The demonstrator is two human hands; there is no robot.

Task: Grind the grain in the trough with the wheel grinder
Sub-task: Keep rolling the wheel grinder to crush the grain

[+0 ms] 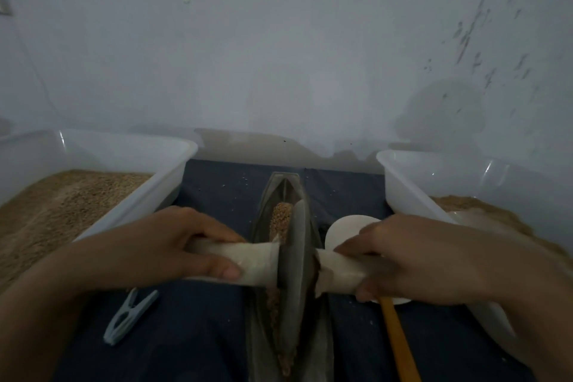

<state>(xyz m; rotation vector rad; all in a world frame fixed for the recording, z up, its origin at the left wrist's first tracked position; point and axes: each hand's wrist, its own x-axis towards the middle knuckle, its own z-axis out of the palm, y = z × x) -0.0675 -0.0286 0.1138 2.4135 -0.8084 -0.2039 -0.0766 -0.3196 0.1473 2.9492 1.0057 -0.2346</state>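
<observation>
Both hands, left hand (173,245) and right hand (412,260), have fingers clamped on the wheel grinder (296,270) axle; it stands in the trough (322,350) amid grain (280,220). Uneven pressure could tilt it and spill grain onto the tabletop (198,335)

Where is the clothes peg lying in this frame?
In the head view, the pale blue clothes peg lies on the dark cloth at lower left, just below the left hand, between the left tub's near corner and the trough.
</observation>
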